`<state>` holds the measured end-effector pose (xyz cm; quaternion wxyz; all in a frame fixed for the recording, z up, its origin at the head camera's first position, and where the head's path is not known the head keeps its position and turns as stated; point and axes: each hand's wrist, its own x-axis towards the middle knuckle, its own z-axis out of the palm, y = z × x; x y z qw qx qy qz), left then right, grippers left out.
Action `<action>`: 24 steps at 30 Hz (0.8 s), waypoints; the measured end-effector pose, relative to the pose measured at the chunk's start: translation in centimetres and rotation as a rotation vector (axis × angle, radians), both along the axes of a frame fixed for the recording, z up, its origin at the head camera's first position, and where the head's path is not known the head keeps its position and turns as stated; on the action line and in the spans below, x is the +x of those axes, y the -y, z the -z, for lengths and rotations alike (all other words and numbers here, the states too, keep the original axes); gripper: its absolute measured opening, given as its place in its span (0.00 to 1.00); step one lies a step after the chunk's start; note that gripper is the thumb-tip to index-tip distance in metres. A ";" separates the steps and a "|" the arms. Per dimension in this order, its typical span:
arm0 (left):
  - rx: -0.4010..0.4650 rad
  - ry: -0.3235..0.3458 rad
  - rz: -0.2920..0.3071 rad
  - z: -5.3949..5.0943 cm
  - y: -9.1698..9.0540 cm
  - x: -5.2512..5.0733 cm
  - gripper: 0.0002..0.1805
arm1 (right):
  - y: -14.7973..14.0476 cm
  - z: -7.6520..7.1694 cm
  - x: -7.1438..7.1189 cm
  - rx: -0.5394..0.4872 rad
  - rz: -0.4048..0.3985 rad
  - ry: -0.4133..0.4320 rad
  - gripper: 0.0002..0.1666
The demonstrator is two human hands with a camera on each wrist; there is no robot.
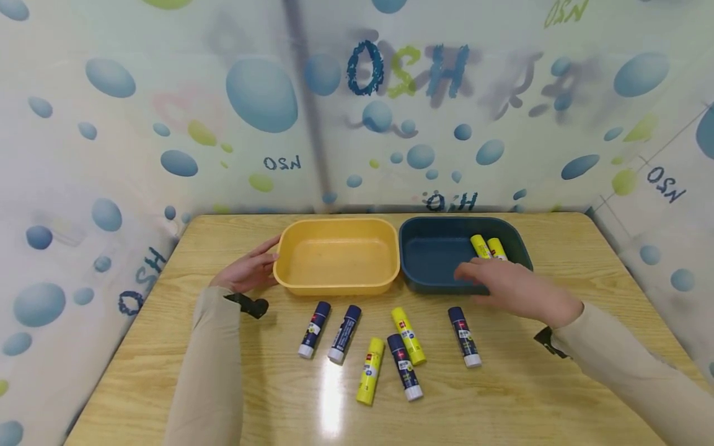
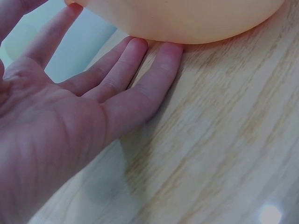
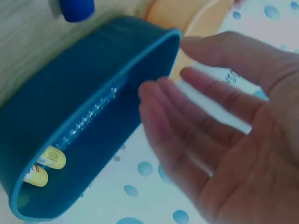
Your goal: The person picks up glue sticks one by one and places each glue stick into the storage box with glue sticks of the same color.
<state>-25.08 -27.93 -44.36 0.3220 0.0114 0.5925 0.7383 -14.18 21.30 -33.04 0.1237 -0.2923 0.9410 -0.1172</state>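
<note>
The left hand [image 1: 243, 271], fingers spread, touches the yellow bin [image 1: 337, 288] near the worktop's far edge; the right hand [image 1: 506, 285], empty, fingers loosely parted, hovers at the blue bin [image 1: 435, 288] holding two glue sticks [image 1: 479, 246]

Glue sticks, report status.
Left hand touching yellow bin. Right hand empty at blue bin, two yellow glue sticks inside. Six glue sticks on table. No obstruction seen.

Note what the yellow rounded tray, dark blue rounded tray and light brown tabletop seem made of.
Yellow rounded tray: probably plastic, smooth; even colour and thin rim suggest moulding.
Dark blue rounded tray: likely plastic too, slightly shiny; similar form, glints inside.
Light brown tabletop: wood or a laminate imitating it; grain shows, and white glare hints at a glossy coating.
</note>
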 end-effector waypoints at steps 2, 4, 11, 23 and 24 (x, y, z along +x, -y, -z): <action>0.001 0.008 -0.009 0.0 0.0 0.0 0.33 | 0.1 0.3 0.4 -0.009 -0.057 0.003 0.19; 0.002 0.012 -0.011 0.0 0.0 0.0 0.33 | 0.3 0.6 0.7 -0.007 -0.110 -0.008 0.18; -0.011 -0.012 0.016 -0.2 0.1 0.0 0.33 | 0.5 1.5 1.3 -0.015 -0.190 0.017 0.18; -0.012 -0.033 0.022 -0.1 0.0 0.1 0.34 | 0.5 5.1 1.8 0.134 -0.459 -0.242 0.17; -0.012 -0.023 0.012 -0.1 0.0 0.2 0.33 | 0.4 5.4 1.8 0.155 -0.494 -0.287 0.16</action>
